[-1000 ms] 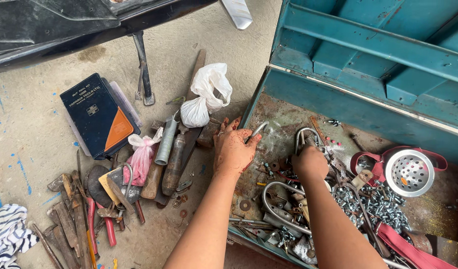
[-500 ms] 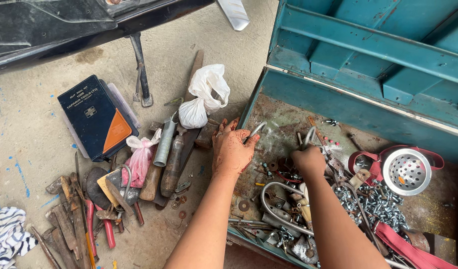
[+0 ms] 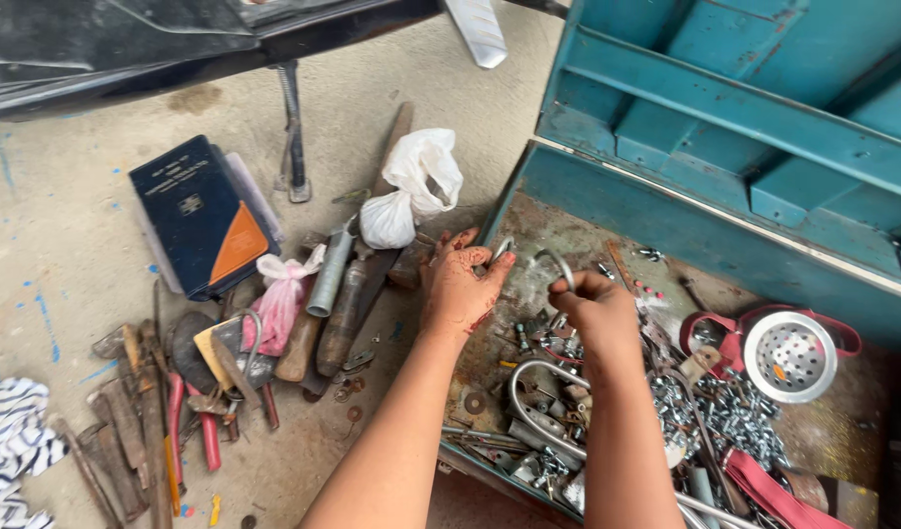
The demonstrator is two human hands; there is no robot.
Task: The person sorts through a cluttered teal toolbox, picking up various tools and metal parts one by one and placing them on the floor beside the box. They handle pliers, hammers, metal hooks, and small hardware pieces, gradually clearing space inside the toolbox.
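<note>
Open teal metal toolbox (image 3: 607,191) surrounds both hands. Left hand (image 3: 457,289) pinches a curved metal clamp (image 3: 501,247) at the box's left wall. Right hand (image 3: 599,306) clutches a metal U-bolt (image 3: 558,264), just right of the left hand, above loose bolts (image 3: 725,411).

Two bare forearms are seen entering from the lower edge of the head view, angled upward and slightly apart, the left forearm rising from lower left and the right forearm more steeply beside it. The left hand (image 3: 457,291), its back and fingers stained reddish-brown, is presented palm down with the wrist nearly straight; the fingers are curled forward and closed, the thumb lying toward the right. A ring is worn on one left finger. The right hand (image 3: 597,312) is held close beside it, apart and not touching, back upward, fingers bent in a closed pinch at the upper left of the fist.
</note>
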